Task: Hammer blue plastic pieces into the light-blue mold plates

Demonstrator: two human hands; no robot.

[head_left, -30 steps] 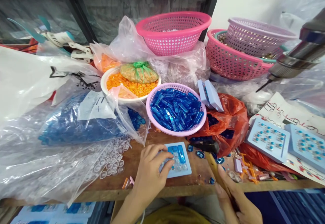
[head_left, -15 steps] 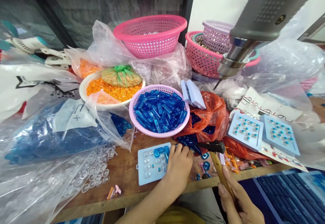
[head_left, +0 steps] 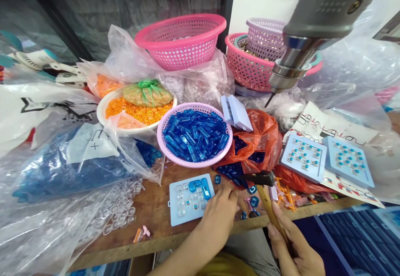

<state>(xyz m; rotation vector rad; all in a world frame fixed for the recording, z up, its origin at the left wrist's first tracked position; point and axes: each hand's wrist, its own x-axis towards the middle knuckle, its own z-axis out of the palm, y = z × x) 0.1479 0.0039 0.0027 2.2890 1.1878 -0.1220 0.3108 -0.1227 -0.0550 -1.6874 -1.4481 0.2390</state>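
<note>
My left hand [head_left: 220, 213] rests on the wooden table [head_left: 156, 209] just right of a light blue tray [head_left: 189, 199] that holds clear and blue keycap pieces; its fingers are curled, and what they pinch, if anything, is hidden. My right hand [head_left: 295, 251] grips the wooden handle of a small hammer [head_left: 264, 184], whose dark head lies over the table near loose blue pieces [head_left: 253, 201]. A lilac basket [head_left: 194, 134] full of blue pieces stands behind the tray.
Bags of blue and clear parts [head_left: 62, 171] crowd the left. A white bowl of orange rings [head_left: 134, 109], pink baskets [head_left: 181, 40], an orange bag [head_left: 259, 142] and two filled light blue trays [head_left: 328, 159] stand around. A drill press head [head_left: 312, 21] hangs at upper right.
The view swung left to right early on. My left hand left the tray and moved to its right side, then drew back slightly toward the table edge. The hammer stayed in my right hand.
</note>
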